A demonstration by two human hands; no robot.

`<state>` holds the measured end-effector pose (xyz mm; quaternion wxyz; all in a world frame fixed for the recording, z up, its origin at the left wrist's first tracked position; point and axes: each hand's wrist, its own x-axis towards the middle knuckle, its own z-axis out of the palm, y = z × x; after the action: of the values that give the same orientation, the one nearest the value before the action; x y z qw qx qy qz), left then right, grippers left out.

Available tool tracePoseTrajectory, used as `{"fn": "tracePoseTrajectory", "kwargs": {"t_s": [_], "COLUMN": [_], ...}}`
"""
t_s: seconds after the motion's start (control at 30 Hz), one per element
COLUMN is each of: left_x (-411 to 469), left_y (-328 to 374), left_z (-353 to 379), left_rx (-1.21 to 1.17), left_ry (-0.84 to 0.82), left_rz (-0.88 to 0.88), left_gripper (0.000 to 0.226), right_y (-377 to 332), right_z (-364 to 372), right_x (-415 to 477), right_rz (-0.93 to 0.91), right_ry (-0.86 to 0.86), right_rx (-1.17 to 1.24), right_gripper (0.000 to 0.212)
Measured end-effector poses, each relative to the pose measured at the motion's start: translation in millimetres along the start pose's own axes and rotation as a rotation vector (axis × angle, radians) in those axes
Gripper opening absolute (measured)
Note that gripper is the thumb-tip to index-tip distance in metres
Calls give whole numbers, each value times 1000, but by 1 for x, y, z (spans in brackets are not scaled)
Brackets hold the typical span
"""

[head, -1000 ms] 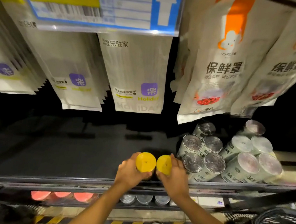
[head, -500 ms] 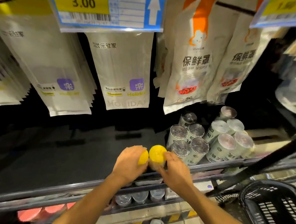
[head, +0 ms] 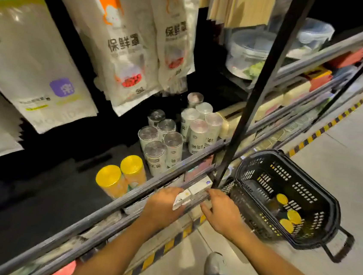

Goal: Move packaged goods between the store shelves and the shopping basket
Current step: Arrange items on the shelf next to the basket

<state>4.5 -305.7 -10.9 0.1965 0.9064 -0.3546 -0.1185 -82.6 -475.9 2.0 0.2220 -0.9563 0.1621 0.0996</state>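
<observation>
two yellow-lidded canisters (head: 120, 178) stand upright on the dark shelf (head: 54, 191), touching side by side, just behind the front rail (head: 148, 187). neither hand is on them. to their right, near but apart, a cluster of silver-topped white canisters (head: 159, 144), also upright; behind those a second cluster with clear lids (head: 199, 125).

left hand (head: 162, 204) is in front of the rail, below and to the right of the yellow pair, back of hand up, fingers (head: 177, 191) curled downward over the rail edge; whether they grip anything, cannot tell. a small white tag or packet (head: 180, 201) shows at its knuckles. right hand (head: 222, 211) just beside it, fingers (head: 211, 193) loosely spread and reaching toward the rail near the black upright post (head: 260, 78), holding nothing. small white boxes (head: 200, 185) sit on the lower shelf between the two hands.

black shopping basket (head: 317, 196) rests on the floor (head: 342, 154) to the right of the post, well apart from the shelved yellow pair. inside it, three more yellow lids (head: 288, 215) near the bottom.

white hanging bags (head: 127, 48) with orange print above the canisters; larger white bags (head: 43, 78) with a purple square at left. black-and-yellow floor stripe (head: 325, 127) runs along the shelving base.
</observation>
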Motion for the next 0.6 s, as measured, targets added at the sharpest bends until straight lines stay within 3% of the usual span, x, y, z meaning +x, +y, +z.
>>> {"fn": "tracePoseTrajectory", "kwargs": {"t_s": [0.17, 0.3, 0.6], "left_x": [47, 85, 154], "left_y": [70, 137, 280], "left_z": [19, 44, 129], "left_rx": [60, 102, 25], "left_ry": [-215, -248, -259], "left_rz": [16, 97, 103], "left_gripper": [54, 55, 50], "right_y": [72, 141, 303], "right_z": [-22, -45, -97], "right_x": [-21, -32, -60], "right_rz": [124, 173, 307], "right_ry": [103, 145, 170], "right_rx": [72, 91, 122], "right_gripper": [41, 43, 43]}}
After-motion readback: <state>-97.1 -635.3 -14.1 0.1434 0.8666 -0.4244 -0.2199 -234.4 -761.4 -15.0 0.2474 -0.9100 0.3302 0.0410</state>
